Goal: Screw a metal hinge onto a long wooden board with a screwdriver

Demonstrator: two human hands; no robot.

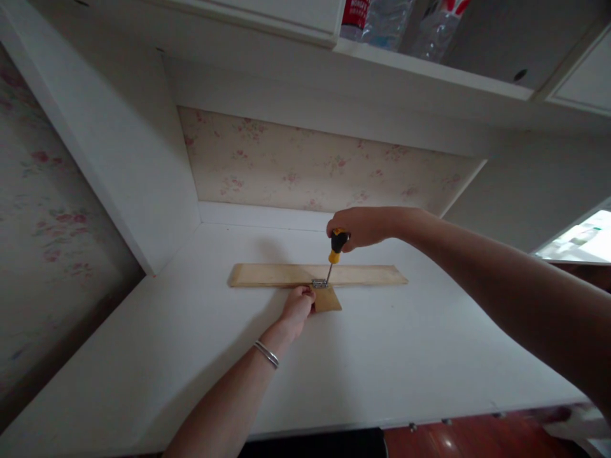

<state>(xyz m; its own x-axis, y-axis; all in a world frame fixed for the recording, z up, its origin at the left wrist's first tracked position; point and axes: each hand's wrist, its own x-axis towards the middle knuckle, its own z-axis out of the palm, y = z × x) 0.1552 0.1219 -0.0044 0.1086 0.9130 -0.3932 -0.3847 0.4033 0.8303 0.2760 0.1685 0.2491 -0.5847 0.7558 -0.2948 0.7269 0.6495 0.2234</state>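
Note:
My right hand is wrapped around the black and yellow handle of a screwdriver, held almost upright. Its tip meets the right end of a small metal hinge. The hinge lies across the joint between a long, pale wooden board and a small wooden piece on the near side. With fingers pinched, my left hand grips the left edge of that small piece, close to the hinge. A silver bangle circles my left wrist. Any screw under the screwdriver tip is too small to make out.
Everything lies on a white desktop with a white side panel at left. A shelf overhead holds plastic bottles. Floral wallpaper covers the wall behind. Reddish flooring shows past the front edge.

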